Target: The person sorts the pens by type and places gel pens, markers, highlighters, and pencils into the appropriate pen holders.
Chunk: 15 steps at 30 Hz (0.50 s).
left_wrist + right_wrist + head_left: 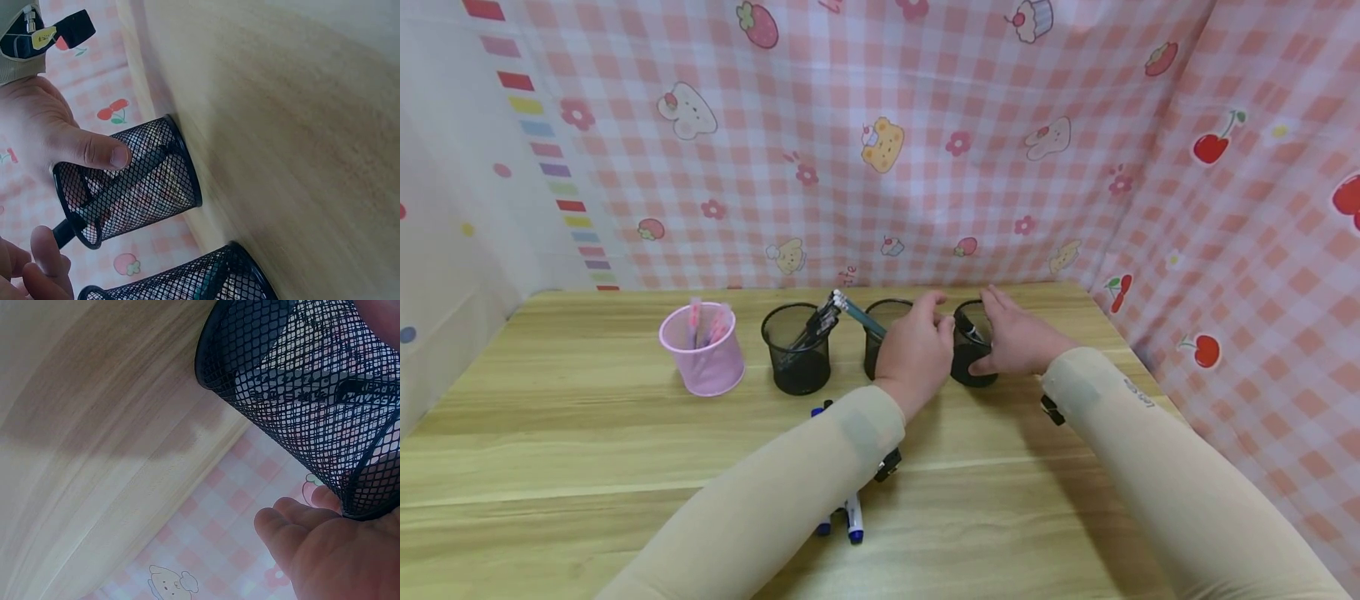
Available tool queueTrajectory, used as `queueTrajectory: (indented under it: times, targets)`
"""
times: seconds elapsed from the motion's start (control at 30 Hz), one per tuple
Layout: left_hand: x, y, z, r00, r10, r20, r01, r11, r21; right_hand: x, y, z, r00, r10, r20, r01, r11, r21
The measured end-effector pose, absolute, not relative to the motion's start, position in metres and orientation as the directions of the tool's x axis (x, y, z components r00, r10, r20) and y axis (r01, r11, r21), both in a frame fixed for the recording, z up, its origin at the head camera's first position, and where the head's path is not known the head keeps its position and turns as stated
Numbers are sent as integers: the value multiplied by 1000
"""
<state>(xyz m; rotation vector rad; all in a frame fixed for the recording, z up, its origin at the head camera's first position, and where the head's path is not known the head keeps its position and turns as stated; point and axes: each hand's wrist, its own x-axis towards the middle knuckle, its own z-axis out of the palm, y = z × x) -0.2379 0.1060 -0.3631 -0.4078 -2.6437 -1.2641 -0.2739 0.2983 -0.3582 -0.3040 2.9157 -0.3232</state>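
My right hand (1018,333) holds the rightmost black mesh pen cup (140,181), which stands upright on the table. Its thumb lies on the near mesh wall. A black marker (972,328) leans inside that cup, its end poking past the rim. Close to this end are the fingers of my left hand (917,350), loosely bent with no object visible between them; contact with the marker is unclear. Partly behind the left hand stands another black mesh cup (876,354) with blue-green pencils (861,317).
Farther left are a black mesh cup (801,375) of black pens (822,321) and a pink cup (711,375) with pink pens (695,321). White markers with blue caps (854,518) lie on the wooden table (587,467), partly hidden by my left sleeve. A checked curtain (850,208) hangs behind.
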Motion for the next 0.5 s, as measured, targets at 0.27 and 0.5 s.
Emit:
queueTrajectory:
  times: [0.27,0.5]
  targets:
    - [-231,93,-362,-939,256,230,341,615,711,-274,297,-359,-961,-216,-172,-174,957,-234]
    - [-222,68,-356,-906,389,168,406,680,611,-274,297,-358,-962,-210,-177,-167,958,-232]
